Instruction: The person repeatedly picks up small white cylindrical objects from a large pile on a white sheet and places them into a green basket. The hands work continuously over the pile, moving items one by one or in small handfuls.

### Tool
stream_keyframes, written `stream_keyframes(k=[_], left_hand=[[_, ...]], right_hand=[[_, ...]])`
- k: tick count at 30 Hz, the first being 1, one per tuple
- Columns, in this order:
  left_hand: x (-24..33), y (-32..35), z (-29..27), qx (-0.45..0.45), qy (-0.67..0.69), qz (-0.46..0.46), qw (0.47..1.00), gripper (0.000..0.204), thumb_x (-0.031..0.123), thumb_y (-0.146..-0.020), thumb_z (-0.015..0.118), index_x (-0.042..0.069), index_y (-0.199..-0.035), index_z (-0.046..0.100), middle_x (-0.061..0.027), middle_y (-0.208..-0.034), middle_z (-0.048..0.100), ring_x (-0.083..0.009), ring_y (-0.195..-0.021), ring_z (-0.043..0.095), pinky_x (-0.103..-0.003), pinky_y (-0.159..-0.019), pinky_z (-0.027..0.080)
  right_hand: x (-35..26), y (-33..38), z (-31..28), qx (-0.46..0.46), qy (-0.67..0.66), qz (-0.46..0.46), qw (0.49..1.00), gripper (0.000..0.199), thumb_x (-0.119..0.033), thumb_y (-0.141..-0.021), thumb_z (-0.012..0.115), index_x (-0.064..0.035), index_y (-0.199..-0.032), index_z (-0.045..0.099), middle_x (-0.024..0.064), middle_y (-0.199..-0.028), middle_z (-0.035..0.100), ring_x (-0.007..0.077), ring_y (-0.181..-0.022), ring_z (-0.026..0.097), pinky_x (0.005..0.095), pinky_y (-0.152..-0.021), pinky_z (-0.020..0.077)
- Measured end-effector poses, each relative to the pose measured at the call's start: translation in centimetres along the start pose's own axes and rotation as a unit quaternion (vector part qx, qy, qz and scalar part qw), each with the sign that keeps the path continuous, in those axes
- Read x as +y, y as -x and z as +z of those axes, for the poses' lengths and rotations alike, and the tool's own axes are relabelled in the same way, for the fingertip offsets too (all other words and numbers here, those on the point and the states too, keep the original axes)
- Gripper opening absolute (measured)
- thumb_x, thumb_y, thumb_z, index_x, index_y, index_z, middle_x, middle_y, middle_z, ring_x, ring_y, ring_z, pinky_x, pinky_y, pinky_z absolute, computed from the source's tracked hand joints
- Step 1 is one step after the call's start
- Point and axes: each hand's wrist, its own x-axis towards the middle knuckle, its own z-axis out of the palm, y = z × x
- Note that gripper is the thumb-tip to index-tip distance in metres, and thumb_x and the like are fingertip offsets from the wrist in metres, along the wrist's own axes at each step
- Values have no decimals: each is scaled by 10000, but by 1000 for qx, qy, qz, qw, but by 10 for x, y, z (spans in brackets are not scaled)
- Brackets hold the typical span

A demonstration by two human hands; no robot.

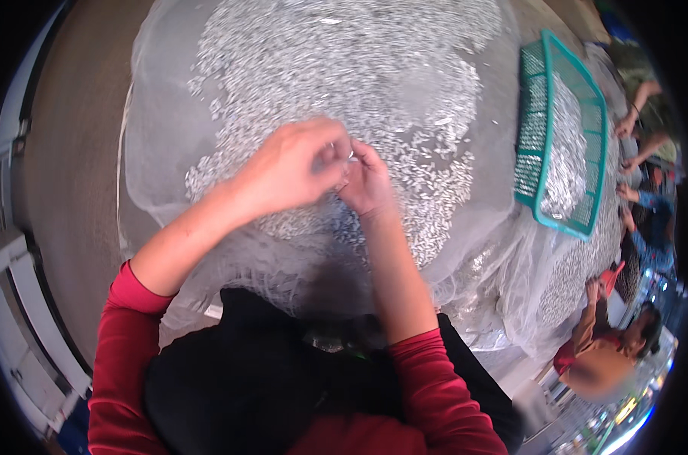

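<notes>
Many small silvery fish [344, 68] lie spread over a white mesh net [158, 114] in front of me. My left hand [294, 167] and my right hand [366, 182] meet over the near part of the spread, fingers pinched together around one small fish [347, 158]. Both forearms come up from the lower edge in red sleeves pushed above the elbow. My fingers mostly hide the fish.
A teal plastic basket [537, 98] with more small fish stands tilted at the right. Beyond it several other people work at the fish; one in an orange top [586, 334] sits at lower right. A brown surface [71, 152] lies left of the net.
</notes>
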Motion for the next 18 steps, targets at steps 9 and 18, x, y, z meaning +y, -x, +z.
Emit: stream_keyframes(k=[9,18], left_hand=[[116,-209,115,-128,150,19,980,195,222,-815,675,51,-900,636,9,-748,586,-79,-647,513,-243,-580,421],[224,-320,164,-170,-49,180,968,686,379,-727,685,44,-1301,512,-149,-1084,659,-262,-1010,629,-341,-889,490]], right_hand=[[-229,142,-23,67,42,-359,930,112,-142,-906,549,-65,-987,543,73,-810,585,170,-662,571,265,-522,455],[-405,240,-69,498,753,-348,252,461,-228,-856,635,-105,-1282,511,182,-1086,595,311,-947,620,436,-834,491]])
